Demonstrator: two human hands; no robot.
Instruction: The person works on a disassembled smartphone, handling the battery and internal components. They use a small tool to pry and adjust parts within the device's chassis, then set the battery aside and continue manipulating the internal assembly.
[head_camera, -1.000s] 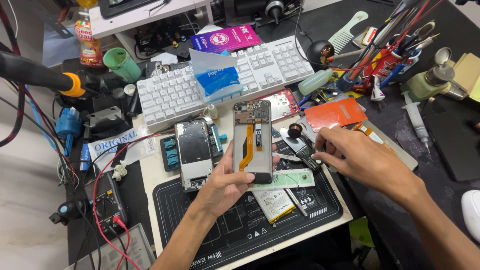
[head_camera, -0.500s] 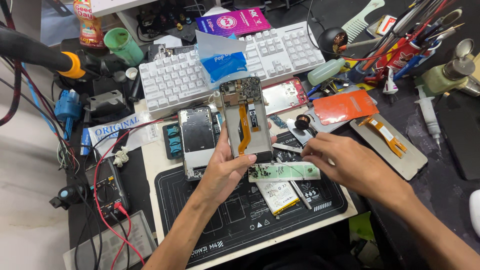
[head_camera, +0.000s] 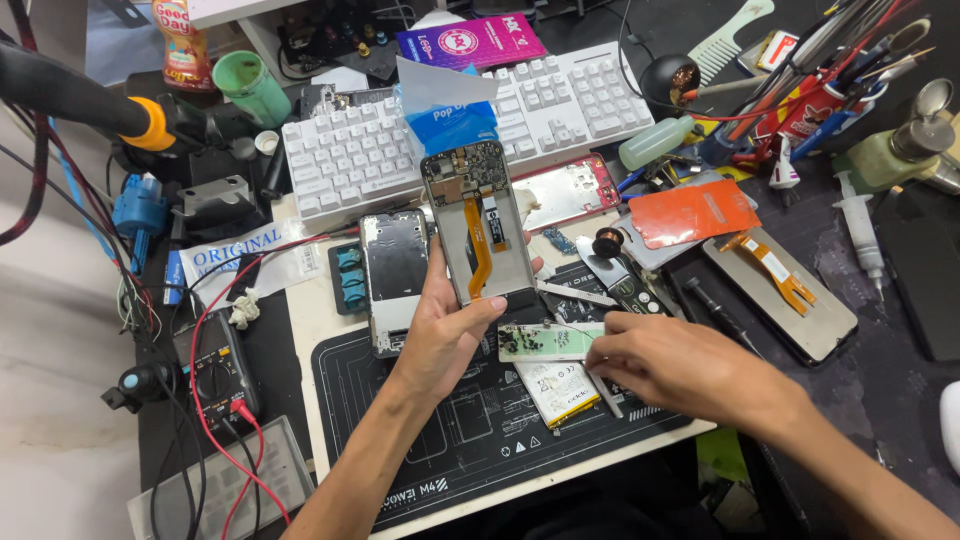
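Matt black rubber mat (head_camera: 470, 440), glossy white plastic keyboard (head_camera: 450, 135), shiny orange flex ribbon (head_camera: 478, 245)

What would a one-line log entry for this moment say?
left hand: holds opened phone frame upright | right hand: fingers on small green tray | under: black work mat | behind: white keyboard

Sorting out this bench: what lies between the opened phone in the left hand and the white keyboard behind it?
In the head view, a blue-and-clear plastic packet lies between the opened phone and the white keyboard, resting on the keys.
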